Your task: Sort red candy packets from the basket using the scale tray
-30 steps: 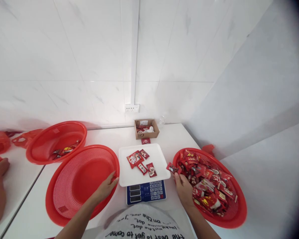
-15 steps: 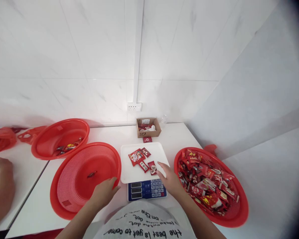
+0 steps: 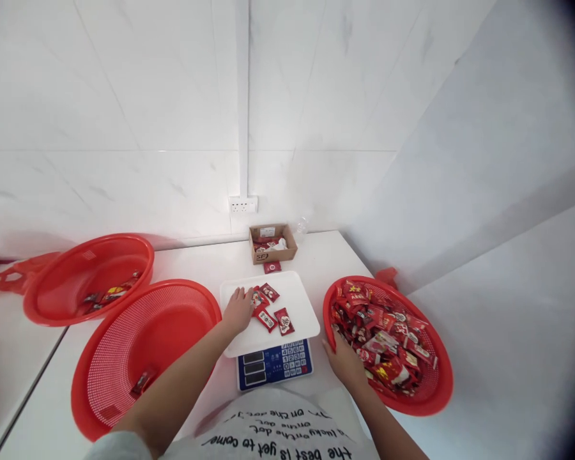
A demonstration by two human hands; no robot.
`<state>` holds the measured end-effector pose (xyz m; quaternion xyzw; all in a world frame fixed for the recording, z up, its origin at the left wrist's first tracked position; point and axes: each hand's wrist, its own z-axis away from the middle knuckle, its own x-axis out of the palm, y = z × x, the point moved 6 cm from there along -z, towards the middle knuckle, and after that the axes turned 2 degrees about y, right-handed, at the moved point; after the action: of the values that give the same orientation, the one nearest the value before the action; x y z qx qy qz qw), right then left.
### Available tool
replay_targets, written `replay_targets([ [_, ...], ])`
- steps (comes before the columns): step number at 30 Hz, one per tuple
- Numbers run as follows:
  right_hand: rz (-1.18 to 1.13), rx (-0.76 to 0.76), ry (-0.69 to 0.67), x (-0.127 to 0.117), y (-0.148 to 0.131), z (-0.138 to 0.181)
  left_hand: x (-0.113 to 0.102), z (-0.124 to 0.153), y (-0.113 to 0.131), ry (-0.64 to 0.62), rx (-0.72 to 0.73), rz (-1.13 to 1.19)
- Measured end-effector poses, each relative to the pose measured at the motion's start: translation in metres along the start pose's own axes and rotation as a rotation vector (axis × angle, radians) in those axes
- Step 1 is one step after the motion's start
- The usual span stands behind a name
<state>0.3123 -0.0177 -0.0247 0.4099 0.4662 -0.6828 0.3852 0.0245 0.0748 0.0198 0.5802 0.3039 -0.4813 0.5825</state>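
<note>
My left hand (image 3: 238, 312) is closed over the left part of a red snack packet (image 3: 259, 299) on the white tray (image 3: 304, 316) of a weighing scale (image 3: 273, 364). Its fingers hide much of that packet. Smaller red packets lie beside it, one (image 3: 269, 292) behind, one (image 3: 267, 320) in front and one (image 3: 284, 321) to the right. My right hand (image 3: 345, 364) grips the near left rim of a red basket (image 3: 441, 396), fingers inside and thumb outside. Mixed red packets (image 3: 383, 338) heap up in this basket.
A red mesh basket (image 3: 96, 345) with a small dark-red packet (image 3: 144, 381) stands under my left forearm. Behind it is a red basin (image 3: 48, 300) holding a few packets. A cardboard box (image 3: 273, 244) sits near the wall, with a red packet (image 3: 272, 267) before it.
My left hand has moved from the mesh basket's rim onto the packet on the tray. My right hand has left the tray for the full basket's rim. The view has shifted right.
</note>
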Motion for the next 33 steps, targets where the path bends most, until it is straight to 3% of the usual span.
replay_targets([
  [5, 0.007, 0.037, -0.036, -0.002, 0.001, 0.001, 0.007, -0.015, 0.001, -0.005, -0.011, 0.016],
  [11, 0.010, 0.035, -0.076, -0.002, 0.000, 0.001, -0.008, 0.007, -0.008, 0.079, -0.133, 0.187],
  [14, -0.001, 0.045, -0.096, -0.001, 0.000, 0.000, -0.031, 0.032, -0.032, 0.253, -0.230, 0.405],
  [17, -0.004, 0.055, -0.096, -0.001, 0.001, 0.000, -0.056, 0.065, -0.071, 0.420, -0.354, 0.474],
  [20, -0.008, 0.042, -0.082, -0.002, 0.000, 0.000, -0.071, 0.095, -0.107, 0.474, -0.495, 0.398],
  [23, -0.013, 0.037, -0.072, -0.002, 0.000, 0.000, -0.078, 0.113, -0.122, 0.473, -0.544, 0.170],
  [27, -0.009, 0.030, -0.066, -0.003, -0.001, 0.001, -0.063, 0.107, -0.090, 0.423, -0.327, -0.083],
  [33, 0.016, 0.022, -0.050, -0.003, -0.001, 0.001, 0.010, 0.065, 0.006, 0.016, 0.221, -0.021],
])
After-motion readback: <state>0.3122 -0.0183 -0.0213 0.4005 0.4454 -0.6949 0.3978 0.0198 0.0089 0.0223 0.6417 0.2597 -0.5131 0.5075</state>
